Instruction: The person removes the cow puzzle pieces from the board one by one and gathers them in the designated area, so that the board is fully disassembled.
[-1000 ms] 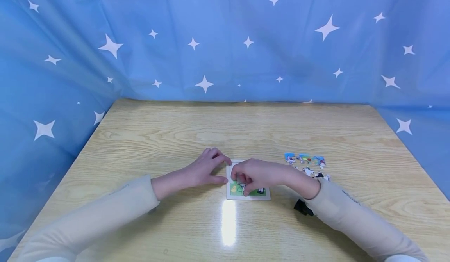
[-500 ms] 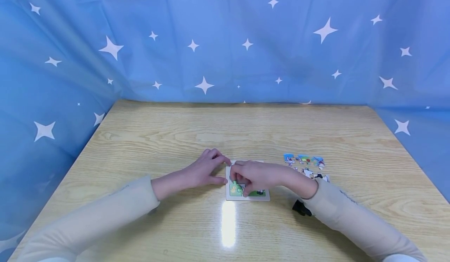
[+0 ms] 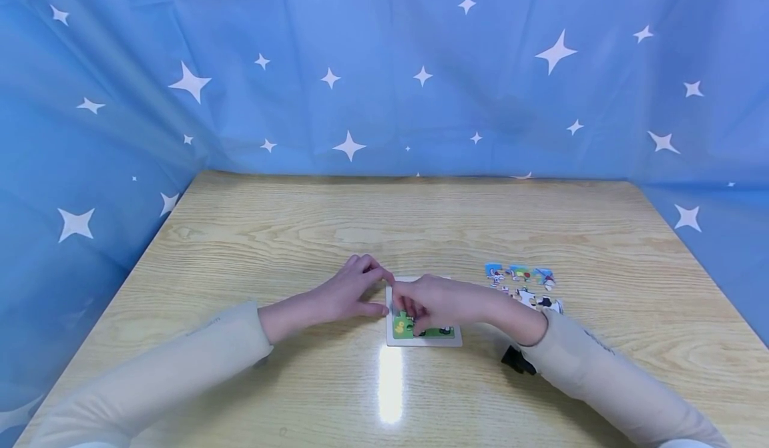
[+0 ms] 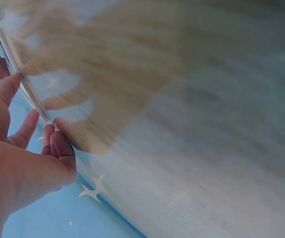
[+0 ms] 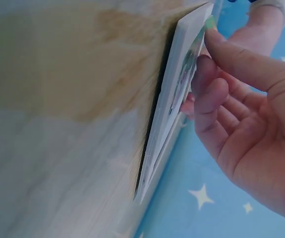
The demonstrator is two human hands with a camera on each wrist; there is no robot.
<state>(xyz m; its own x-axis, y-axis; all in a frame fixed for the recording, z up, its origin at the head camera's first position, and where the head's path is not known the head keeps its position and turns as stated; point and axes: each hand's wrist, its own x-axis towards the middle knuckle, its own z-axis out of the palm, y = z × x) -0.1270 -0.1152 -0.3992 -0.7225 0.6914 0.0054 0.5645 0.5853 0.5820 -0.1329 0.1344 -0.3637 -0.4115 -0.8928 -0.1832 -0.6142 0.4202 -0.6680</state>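
A jigsaw board with a pale frame and a green picture lies mid-table. My left hand is at its left side, thumb and index finger spread and touching the frame edge. Over the board is my right hand, its fingers bent down, seeming to pinch a puzzle piece that they largely hide. A green piece with a yellow figure sits in the lower left corner. In the right wrist view a green bit shows at the thumb tip, beside the board's white rim.
Several loose puzzle pieces, blue, green and white, lie right of the board. More white and black pieces are partly behind the right forearm. A black object shows under the right wrist. Blue star-printed cloth hangs behind the wooden table.
The board has shifted slightly toward me. My right fingers have moved a little over its lower left part, and the white-figured piece by the thumb has changed position. The left hand stays nearly still.
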